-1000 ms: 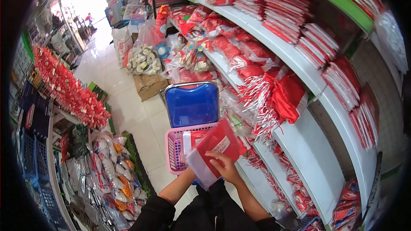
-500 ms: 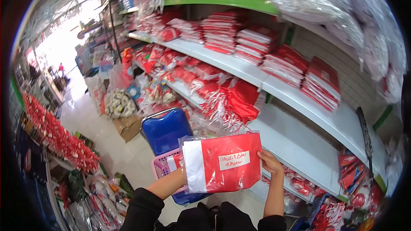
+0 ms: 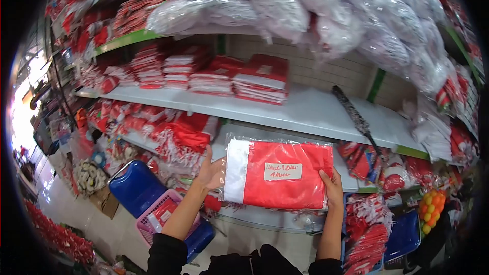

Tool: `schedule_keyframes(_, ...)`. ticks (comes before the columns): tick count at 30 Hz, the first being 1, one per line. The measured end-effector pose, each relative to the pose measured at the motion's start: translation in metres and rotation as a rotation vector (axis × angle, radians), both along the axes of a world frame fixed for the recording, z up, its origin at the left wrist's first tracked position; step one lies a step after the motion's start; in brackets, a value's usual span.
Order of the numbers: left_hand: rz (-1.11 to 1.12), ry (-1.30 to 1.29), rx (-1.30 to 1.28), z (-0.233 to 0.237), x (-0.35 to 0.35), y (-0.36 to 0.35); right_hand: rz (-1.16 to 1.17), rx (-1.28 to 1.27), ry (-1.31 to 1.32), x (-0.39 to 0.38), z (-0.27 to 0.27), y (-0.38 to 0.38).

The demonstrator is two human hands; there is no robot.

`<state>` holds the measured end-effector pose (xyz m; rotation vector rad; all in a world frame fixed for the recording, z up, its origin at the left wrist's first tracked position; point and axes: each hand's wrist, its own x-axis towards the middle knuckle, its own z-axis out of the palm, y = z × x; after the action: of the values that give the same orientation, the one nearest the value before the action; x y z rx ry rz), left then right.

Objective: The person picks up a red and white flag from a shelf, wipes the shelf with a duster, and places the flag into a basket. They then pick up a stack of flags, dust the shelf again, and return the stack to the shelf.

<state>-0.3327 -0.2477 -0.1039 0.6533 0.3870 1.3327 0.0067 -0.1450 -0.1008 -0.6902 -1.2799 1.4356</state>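
A folded red and white cloth in a clear plastic bag (image 3: 285,188) is held up before me, with a handwritten white label on its front. My right hand (image 3: 332,187) grips its right edge, thumb on the front and the other fingers behind. At the opposite edge, the white side, my left hand (image 3: 210,172) has its fingers stretched out, their tips beside the plastic or partly behind it. Behind the packet are the pale shelves (image 3: 305,117). Stacks of similar folded red and white packets (image 3: 262,79) stand on the middle shelf.
A pink basket (image 3: 147,226) with a red packet rests on a blue chair (image 3: 136,186) at lower left. Large plastic-wrapped bundles (image 3: 280,7) overhang the top shelf. A dark duster-like stick (image 3: 351,109) leans across the shelves. Red goods fill a blue crate (image 3: 367,244) at lower right.
My view has swung right toward the shelves. My left hand has come out from behind the packet to its left edge, fingers now extended. My right hand still holds the right edge.
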Motion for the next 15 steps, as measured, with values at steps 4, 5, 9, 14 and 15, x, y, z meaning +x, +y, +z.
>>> schedule_keyframes(4, 0.231, 0.772, -0.01, 0.018, 0.066, 0.044, -0.134, 0.082, -0.03, 0.062, 0.025, 0.008)
schedule_keyframes(5, 0.292, 0.67, 0.027, 0.018, 0.08, 0.06, -0.155, 0.099, -0.037, 0.075, 0.028, 0.014)
schedule_keyframes(9, 0.427, 0.774, 0.249, 0.053, 0.123, 0.11, -0.211, 0.077, -0.002, 0.112, 0.068, 0.026)
schedule_keyframes(14, 0.474, 0.711, 0.306, 0.091, 0.138, 0.169, -0.205, 0.268, 0.027, 0.14, 0.116, 0.056)
schedule_keyframes(15, 0.485, 0.686, 0.337, 0.096, 0.137, 0.179, -0.203, 0.255, 0.0, 0.143, 0.122, 0.066)
